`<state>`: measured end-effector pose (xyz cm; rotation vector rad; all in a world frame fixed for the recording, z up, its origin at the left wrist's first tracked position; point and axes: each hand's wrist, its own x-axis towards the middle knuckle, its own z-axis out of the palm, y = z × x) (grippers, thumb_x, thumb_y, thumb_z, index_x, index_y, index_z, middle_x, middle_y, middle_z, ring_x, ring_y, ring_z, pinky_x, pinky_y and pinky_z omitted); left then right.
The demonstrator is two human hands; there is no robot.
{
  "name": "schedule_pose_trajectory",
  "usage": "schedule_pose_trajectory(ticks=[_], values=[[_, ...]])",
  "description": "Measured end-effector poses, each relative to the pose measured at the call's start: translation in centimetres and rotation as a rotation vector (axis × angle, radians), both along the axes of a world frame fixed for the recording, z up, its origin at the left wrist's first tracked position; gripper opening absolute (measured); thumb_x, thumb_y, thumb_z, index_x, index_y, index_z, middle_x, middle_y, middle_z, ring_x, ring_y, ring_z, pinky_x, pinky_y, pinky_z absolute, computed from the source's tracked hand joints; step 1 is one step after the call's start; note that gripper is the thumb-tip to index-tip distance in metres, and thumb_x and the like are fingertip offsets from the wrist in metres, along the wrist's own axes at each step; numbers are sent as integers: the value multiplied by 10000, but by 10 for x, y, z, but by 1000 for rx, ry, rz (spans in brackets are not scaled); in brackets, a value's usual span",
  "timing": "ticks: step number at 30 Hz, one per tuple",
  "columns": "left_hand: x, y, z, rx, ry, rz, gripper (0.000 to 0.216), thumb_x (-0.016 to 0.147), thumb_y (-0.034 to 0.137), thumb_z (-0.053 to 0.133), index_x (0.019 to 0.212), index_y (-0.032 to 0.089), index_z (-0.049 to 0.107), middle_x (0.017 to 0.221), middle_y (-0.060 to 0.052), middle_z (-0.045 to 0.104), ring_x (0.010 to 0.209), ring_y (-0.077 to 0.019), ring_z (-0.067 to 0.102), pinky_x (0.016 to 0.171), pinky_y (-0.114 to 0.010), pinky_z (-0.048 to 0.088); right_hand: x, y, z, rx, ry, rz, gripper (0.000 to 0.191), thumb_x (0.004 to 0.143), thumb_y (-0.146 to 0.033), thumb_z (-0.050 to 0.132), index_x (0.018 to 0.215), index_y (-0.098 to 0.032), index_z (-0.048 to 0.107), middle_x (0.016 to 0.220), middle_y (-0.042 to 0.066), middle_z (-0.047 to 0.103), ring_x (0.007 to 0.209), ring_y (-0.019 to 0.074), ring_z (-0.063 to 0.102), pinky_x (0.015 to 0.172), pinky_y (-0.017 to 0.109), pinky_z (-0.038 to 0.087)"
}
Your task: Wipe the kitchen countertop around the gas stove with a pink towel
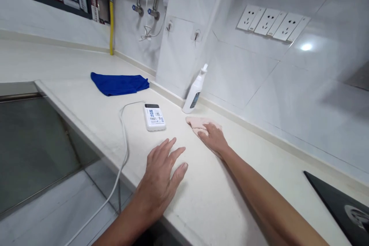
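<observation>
One long cream countertop (230,200) fills most of the view, running from the near edge up to a white tiled wall (245,73). At the far right, the corner of a black cooktop (337,203) sits on the counter, well apart from both hands. A row of white wall sockets (271,22) is set high in the tiles, and a yellow pipe (111,19) runs down the wall to the back corner of the counter. A blue cloth (119,83) lies crumpled flat toward the back left, clear of everything else.

The left hand (161,178) rests palm down on bare counter close to the front edge, fingers straight and slightly spread, holding nothing. The right hand (215,138) reaches further in and lies palm down on a pale pink cloth (197,123), its fingers stretched over the cloth's near part and pressing on it rather than closed round it. That cloth lies flat on the counter near the wall, with its far end poking out past the fingertips.

Just beyond the cloth, a white spray bottle (194,94) stands close against the wall (it looks tilted, perhaps only from the lens). A white power bank (154,116) lies flat to the left of the pink cloth, between it and a white cable (122,153) that loops from the device over the counter's front edge
</observation>
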<state>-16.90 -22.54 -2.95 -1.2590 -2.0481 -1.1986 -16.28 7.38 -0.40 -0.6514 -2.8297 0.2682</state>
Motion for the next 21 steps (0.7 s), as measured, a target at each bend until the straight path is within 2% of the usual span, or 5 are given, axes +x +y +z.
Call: schedule_pose_trajectory(ticks=[9, 12, 17, 19, 21], values=[[-6, 0, 1, 236, -297, 97, 432, 1073, 445, 387, 1423, 263, 563, 1584, -102, 523, 1535, -267, 400, 1283, -549, 313, 32, -112, 4, -30, -27, 271, 580, 1008, -548, 506, 1494, -234, 534, 1673, 161, 351, 1584, 308, 233, 1266, 545, 168], [-8, 0, 2, 200, -347, 125, 477, 1069, 470, 348, 1415, 239, 582, 1577, -110, 534, 1533, -263, 402, 1289, -538, 300, 49, -146, 7, -35, -6, 349, 546, 1004, -501, 535, 1474, -224, 554, 1663, 183, 361, 1578, 316, 252, 1262, 556, 176], [-9, -4, 6, 98, -336, 125, 494, 1057, 453, 324, 1356, 221, 642, 1562, -114, 556, 1537, -269, 398, 1317, -580, 153, 80, -183, 8, -18, 19, 510, 481, 990, -422, 585, 1422, -212, 572, 1647, 176, 387, 1560, 300, 285, 1259, 562, 211], [-10, -6, 7, 26, -326, 92, 482, 1049, 442, 324, 1301, 235, 678, 1503, -101, 618, 1490, -264, 469, 1308, -590, 170, 92, -191, 8, -17, 44, 519, 451, 989, -426, 588, 1384, -207, 589, 1626, 161, 419, 1535, 299, 323, 1256, 556, 235], [-10, -10, 9, -65, -311, 41, 479, 1040, 452, 324, 1235, 251, 713, 1423, -84, 685, 1417, -260, 554, 1284, -582, 242, 104, -196, 7, -19, 73, 520, 477, 992, -450, 582, 1402, -205, 569, 1618, 153, 429, 1523, 301, 335, 1257, 553, 246]])
